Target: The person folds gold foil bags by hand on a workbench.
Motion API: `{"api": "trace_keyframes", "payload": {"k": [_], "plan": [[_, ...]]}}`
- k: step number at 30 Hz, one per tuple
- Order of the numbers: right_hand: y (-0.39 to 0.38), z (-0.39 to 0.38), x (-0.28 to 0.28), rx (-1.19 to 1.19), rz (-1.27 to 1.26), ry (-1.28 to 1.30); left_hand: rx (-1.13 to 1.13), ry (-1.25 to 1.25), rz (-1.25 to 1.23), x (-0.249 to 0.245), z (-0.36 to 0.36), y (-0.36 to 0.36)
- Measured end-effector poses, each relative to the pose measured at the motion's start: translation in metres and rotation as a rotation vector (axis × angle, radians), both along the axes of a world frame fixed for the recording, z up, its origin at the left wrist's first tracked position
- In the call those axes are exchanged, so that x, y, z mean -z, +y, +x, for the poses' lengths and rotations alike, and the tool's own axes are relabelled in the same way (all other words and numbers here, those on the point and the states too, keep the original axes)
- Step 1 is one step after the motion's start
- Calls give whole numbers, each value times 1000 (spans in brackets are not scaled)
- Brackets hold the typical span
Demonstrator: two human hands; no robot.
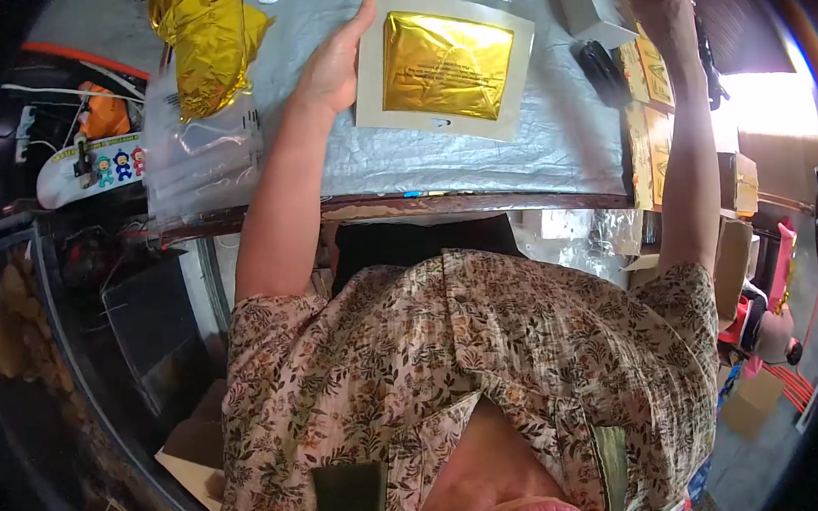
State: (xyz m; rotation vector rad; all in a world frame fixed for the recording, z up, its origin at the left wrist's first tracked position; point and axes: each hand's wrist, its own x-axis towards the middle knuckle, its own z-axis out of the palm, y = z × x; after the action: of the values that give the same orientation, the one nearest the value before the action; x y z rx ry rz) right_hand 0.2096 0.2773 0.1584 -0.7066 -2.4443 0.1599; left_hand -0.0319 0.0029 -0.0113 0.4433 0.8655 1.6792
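Note:
My left hand (337,70) grips the left edge of a pale card (371,105), its thumb along the border and its fingers out of sight. Mounted on that card is a shiny gold foil packet (447,64) with small dark print that I cannot read. The card is slightly tilted over a silvery sheet (358,170) covering the table. My right hand (660,6) is at the top right, beside a white compartment box (590,10). Its fingers are cut off by the frame edge, so what they hold, if anything, is hidden.
Crumpled gold foil (213,53) and clear plastic bags (210,164) lie on the left. A black object (600,70) sits by the white box. Yellow printed boxes (653,141) stand along the right edge. The table's front edge (480,204) runs close to my body.

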Motion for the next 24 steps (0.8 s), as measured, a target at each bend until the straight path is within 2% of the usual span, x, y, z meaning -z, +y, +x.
{"api": "trace_keyframes", "payload": {"k": [3,5,7,8,11,15,17,18,20,24], "plan": [[-58,-20,-25,-339,-122,-151,-29,12,-6,-7,5,-1],[-47,-56,18,-1244,-309,412,-3,18,19,-6,4,-1],[-77,-56,-8,-533,90,-319,28,23,45,-5,4,-1],[-82,-66,-14,-532,254,-402,41,4,44,-5,4,-2],[-86,-83,-16,-522,388,-487,37,15,43,-7,4,-1],[-91,-97,-32,-525,390,-581,-36,27,5,-12,5,-2],[-97,-90,-40,-675,154,-454,-36,42,19,-12,4,-2],[-99,-89,-43,-676,156,-453,-30,50,26,-11,5,-3],[-105,-87,-48,-537,85,-446,-24,50,28,-13,5,-4],[-115,-79,-61,-459,-86,-447,-44,100,22,-19,8,-6]]}}
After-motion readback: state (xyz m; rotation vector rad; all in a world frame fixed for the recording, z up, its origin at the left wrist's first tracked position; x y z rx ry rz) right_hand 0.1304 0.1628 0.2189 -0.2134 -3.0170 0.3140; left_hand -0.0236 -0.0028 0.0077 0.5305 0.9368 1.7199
